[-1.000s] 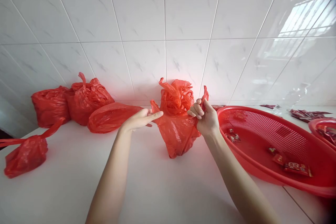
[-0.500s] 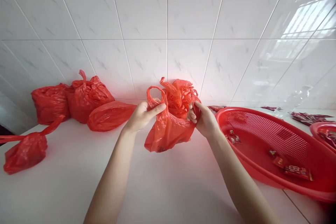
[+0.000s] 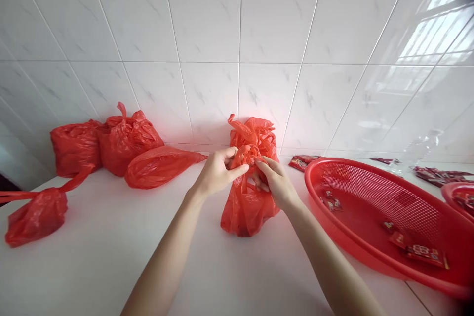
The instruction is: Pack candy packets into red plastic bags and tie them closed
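Observation:
A red plastic bag (image 3: 247, 210) hangs in the middle of the view, its body bulging below my fingers. My left hand (image 3: 219, 170) pinches the gathered handles from the left, thumb on the near side. From the right, my right hand (image 3: 276, 180) grips the same bunched top, its fingers partly behind the plastic. The two hands are close together, and the crossed or twisted handles lie between them. What is inside the bag is hidden. Right behind it, against the wall, stands another crumpled red bag (image 3: 257, 128).
At the left are a tied red bag (image 3: 37, 217), a flat-lying red bag (image 3: 159, 165) and two full red bags (image 3: 128, 143). A red perforated basket (image 3: 351, 227) with several snack packets stands at right. Behind it are wrappers (image 3: 301, 162) and a clear plastic bottle (image 3: 422, 148).
My hands have come together, bringing the bag's two spread handles into one bunch. The bag's body now hangs lower and straighter. The view has shifted slightly.

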A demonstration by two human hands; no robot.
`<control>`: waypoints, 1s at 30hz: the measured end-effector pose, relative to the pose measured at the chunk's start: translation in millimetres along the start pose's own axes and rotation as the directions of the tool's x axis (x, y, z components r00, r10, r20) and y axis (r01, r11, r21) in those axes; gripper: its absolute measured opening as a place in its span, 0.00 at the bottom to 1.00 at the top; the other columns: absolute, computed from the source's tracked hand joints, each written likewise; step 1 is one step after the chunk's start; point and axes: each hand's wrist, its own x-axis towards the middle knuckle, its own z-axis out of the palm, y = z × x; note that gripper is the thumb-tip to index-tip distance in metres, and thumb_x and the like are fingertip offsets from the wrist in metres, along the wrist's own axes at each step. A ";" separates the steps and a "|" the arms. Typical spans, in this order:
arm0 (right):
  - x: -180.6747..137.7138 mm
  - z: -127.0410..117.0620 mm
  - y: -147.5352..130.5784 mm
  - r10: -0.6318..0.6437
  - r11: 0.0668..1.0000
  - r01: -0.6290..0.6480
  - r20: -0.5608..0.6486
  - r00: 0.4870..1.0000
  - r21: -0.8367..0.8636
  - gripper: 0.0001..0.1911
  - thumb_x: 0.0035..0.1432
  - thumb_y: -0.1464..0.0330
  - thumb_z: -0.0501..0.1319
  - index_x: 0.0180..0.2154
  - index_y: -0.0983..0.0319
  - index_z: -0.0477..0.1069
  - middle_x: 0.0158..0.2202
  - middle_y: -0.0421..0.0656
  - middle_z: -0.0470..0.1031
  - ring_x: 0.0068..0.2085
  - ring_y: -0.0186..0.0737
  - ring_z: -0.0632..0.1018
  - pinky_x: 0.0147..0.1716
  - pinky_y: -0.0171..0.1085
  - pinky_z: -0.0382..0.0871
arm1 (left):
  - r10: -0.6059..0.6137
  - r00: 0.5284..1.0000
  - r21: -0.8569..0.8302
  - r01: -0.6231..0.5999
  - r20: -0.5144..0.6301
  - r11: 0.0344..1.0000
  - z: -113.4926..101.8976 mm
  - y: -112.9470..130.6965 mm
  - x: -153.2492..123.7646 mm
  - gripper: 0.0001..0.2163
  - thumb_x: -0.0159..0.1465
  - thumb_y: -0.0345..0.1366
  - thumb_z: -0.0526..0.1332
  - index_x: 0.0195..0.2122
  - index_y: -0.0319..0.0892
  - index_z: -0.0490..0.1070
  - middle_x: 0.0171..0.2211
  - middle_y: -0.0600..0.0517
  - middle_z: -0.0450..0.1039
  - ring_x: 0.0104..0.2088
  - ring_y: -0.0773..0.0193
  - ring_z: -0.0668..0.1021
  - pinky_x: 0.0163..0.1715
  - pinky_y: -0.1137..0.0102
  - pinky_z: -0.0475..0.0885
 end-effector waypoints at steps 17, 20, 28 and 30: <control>0.1 0.8 -1.8 -0.040 0.993 0.034 -0.049 0.998 -0.113 0.15 0.63 0.59 0.57 0.28 0.59 0.59 0.18 0.33 0.63 0.19 0.29 0.61 0.19 0.31 0.55 | 0.062 0.990 -0.158 -0.041 0.129 0.987 0.2 4.1 -2.0 0.10 0.66 0.40 0.63 0.44 0.42 0.78 0.41 0.48 0.78 0.42 0.60 0.80 0.46 0.65 0.76; -1.7 0.9 -5.1 -0.018 0.993 0.016 -0.017 1.000 -0.114 0.13 0.62 0.61 0.57 0.28 0.59 0.60 0.19 0.33 0.62 0.21 0.30 0.63 0.19 0.31 0.53 | 0.170 0.985 0.050 -0.171 0.032 0.984 2.9 1.3 -2.2 0.09 0.67 0.40 0.62 0.42 0.43 0.79 0.41 0.49 0.76 0.41 0.62 0.79 0.41 0.68 0.75; -5.1 0.1 -4.7 -0.027 0.979 0.047 0.101 0.995 -0.199 0.12 0.61 0.64 0.54 0.26 0.60 0.58 0.19 0.32 0.57 0.21 0.28 0.59 0.20 0.31 0.52 | 0.267 0.963 0.220 -0.268 0.036 0.938 5.7 -0.7 -1.9 0.09 0.69 0.38 0.59 0.42 0.43 0.78 0.58 0.47 0.71 0.48 0.60 0.79 0.44 0.69 0.75; -6.4 -0.3 -5.9 -0.057 0.967 0.088 0.136 0.989 -0.239 0.12 0.61 0.66 0.52 0.25 0.60 0.56 0.20 0.33 0.56 0.22 0.28 0.58 0.20 0.31 0.51 | 0.247 0.968 0.210 -0.251 0.046 0.945 5.4 -0.2 -2.0 0.10 0.69 0.39 0.59 0.42 0.42 0.78 0.49 0.48 0.77 0.45 0.61 0.79 0.43 0.69 0.75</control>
